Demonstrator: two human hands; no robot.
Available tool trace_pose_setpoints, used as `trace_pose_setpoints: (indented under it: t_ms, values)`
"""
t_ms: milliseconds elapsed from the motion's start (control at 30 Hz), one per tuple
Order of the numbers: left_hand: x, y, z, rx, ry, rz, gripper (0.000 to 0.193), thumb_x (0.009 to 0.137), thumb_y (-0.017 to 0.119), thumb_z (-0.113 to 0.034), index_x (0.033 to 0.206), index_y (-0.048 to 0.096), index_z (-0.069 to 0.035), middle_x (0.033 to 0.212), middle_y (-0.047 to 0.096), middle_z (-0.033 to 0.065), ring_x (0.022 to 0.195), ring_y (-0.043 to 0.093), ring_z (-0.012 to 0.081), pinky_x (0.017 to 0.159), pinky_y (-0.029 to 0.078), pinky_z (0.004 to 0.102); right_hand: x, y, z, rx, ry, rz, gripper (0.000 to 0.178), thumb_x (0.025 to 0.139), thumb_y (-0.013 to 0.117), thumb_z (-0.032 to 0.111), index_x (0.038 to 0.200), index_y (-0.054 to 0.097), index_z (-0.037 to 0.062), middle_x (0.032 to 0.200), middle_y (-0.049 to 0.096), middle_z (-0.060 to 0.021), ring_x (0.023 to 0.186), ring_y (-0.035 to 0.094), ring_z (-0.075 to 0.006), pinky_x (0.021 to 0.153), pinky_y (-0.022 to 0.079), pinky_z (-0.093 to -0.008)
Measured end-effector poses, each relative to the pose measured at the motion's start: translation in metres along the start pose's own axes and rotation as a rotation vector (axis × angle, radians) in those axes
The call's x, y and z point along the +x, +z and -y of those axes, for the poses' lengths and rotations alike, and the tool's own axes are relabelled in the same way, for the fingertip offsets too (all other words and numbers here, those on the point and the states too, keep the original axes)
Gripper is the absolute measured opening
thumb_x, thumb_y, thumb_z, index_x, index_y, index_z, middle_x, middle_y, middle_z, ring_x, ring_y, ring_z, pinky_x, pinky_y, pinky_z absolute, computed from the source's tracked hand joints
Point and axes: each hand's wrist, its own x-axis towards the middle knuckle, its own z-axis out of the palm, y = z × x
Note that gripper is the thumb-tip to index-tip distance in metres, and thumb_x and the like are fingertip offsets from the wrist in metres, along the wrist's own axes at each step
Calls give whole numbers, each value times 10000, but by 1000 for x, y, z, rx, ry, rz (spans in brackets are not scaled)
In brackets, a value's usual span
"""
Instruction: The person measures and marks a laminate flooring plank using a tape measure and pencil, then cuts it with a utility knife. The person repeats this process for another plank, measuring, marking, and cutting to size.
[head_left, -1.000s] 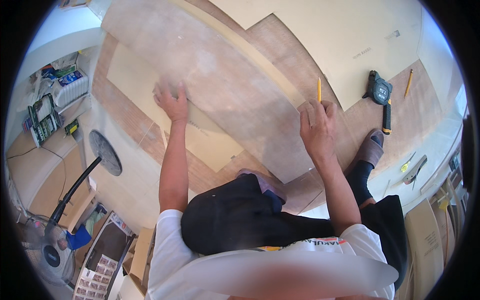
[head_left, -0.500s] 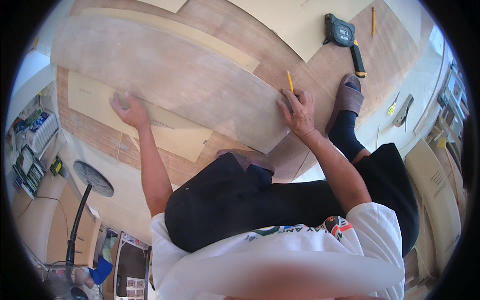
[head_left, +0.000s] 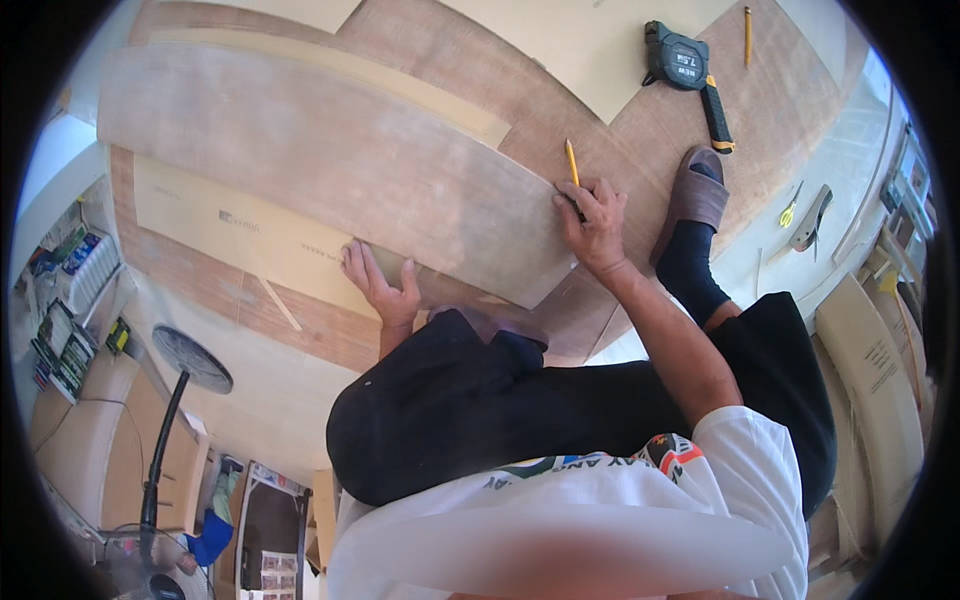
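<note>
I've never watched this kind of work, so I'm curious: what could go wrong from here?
The long, flat grey-brown board overlaps a pale cream sheet and looks unfastened, so a nudge from the left hand might shift either. The right hand holds a slim yellow pencil close to the board's edge; a slip could leave a stray mark. The chunky dark tape measure lies near a brown sandal, so a step could knock it.
</note>
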Motion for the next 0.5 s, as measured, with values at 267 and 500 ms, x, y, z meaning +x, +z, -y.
trace_pose_setpoints:
  t_ms: [267, 500]
  values:
    - [-9, -1, 10, 104, 164, 94, 1031, 770, 778, -517, 1493, 345, 77, 1550, 339, 277, 1488, 225, 481, 1187, 109, 670, 1, 4, 6, 21, 33, -46, 181, 839, 734, 160, 1019, 738, 182, 908, 618, -38, 862, 589, -243, 765, 344, -403]
    - [-4, 4, 2, 110, 117, 5, 1050, 740, 777, -642, 1446, 411, 44, 1504, 403, 240, 1470, 280, 459, 1185, 138, 668, 7, 9, 12, -19, 86, -89, 131, 854, 738, 127, 983, 715, 133, 921, 627, -37, 872, 595, -229, 788, 361, -385]
